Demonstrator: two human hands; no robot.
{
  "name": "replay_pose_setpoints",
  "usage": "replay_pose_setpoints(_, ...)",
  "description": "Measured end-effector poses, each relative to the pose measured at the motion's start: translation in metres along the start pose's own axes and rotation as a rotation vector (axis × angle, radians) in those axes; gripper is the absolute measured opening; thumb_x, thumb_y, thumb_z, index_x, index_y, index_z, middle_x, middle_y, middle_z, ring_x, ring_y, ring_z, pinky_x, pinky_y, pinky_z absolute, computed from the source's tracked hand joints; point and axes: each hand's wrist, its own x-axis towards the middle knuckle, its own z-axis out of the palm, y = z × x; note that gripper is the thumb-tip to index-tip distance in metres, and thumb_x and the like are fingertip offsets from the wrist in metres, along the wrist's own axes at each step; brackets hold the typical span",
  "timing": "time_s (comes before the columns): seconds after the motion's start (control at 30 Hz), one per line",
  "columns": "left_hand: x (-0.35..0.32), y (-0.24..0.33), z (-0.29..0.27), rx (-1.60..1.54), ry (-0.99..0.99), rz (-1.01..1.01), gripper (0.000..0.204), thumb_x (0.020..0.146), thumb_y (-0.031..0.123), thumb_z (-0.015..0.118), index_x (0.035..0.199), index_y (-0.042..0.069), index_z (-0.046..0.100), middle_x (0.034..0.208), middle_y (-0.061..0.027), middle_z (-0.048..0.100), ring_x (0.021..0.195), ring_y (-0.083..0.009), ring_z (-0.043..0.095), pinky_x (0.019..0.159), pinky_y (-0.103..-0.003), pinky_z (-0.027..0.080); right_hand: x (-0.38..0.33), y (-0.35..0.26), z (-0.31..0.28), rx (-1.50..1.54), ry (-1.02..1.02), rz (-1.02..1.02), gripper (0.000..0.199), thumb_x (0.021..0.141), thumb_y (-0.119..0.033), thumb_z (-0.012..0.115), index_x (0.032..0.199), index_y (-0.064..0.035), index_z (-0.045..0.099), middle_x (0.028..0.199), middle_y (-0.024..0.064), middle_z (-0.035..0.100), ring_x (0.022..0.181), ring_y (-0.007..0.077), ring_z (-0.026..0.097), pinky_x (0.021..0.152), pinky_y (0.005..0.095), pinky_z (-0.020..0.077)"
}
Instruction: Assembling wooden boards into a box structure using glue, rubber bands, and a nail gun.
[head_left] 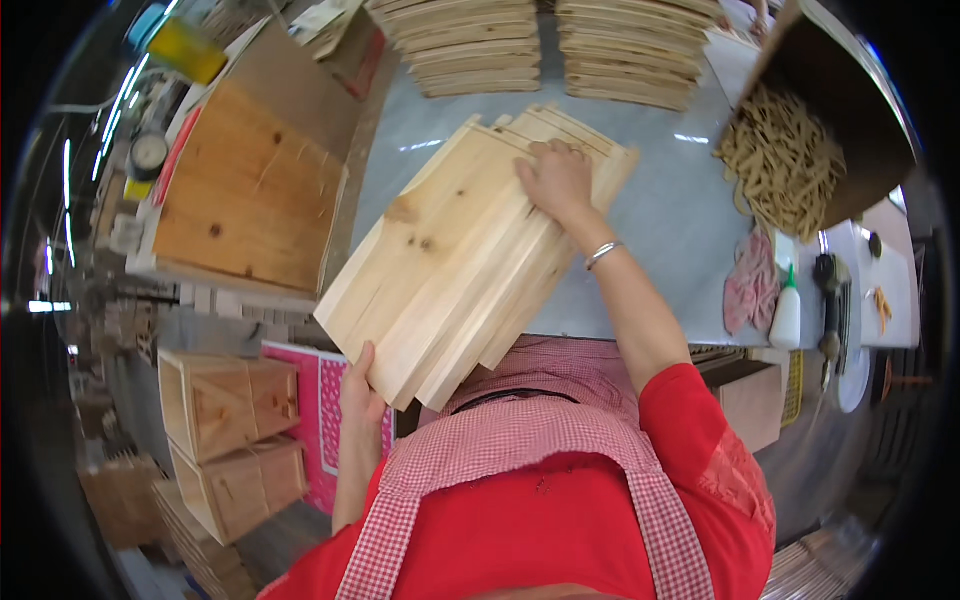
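A loose stack of pale wooden boards (430,240) lies slanted over the near part of the grey table, its near end jutting past the table edge toward me. The boards are fanned out, with edges not lined up, and the top one shows several dark knots. My left hand (362,392) grips the near left corner, thumb on top, its other fingers hidden beneath. At the far end, my right hand (560,180) is bent over the boards' right side, fingers curled on a grooved end.
Two tall stacks of boards (455,45) stand at the table's back. A tipped box of tan wooden strips (790,160) is at right, near a pink cloth (752,285) and a white bottle (787,312). A wooden box (245,190) borders the left; wooden drawers (230,400) sit below.
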Motion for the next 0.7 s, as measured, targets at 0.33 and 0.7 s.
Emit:
replay_pose_setpoints(0.33, -0.006, -0.002, 0.018, -0.038, -0.050, -0.040, 0.055, 0.098, 0.018, 0.062, 0.144, -0.001, 0.039, 0.138, -0.0159, 0.055, 0.126, -0.0290, 0.055, 0.107, -0.044, 0.046, 0.001, 0.011, -0.004, 0.036, -0.029, 0.038, 0.041, 0.087, -0.039, 0.064, 0.113, -0.0080, 0.072, 0.121, 0.0186, 0.065, 0.118, 0.0383, 0.055, 0.101, 0.0480, 0.0383)
replay_pose_setpoints(0.7, 0.012, 0.012, 0.015, 0.087, -0.076, 0.000, 0.054, 0.099, 0.015, 0.062, 0.143, -0.004, 0.040, 0.138, -0.0149, 0.055, 0.125, -0.0258, 0.055, 0.107, -0.040, 0.046, 0.000, -0.007, 0.005, 0.049, 0.083, -0.152, 0.031, 0.089, -0.027, 0.062, 0.112, -0.0093, 0.071, 0.120, 0.0204, 0.064, 0.117, 0.0389, 0.056, 0.104, 0.0507, 0.0372)
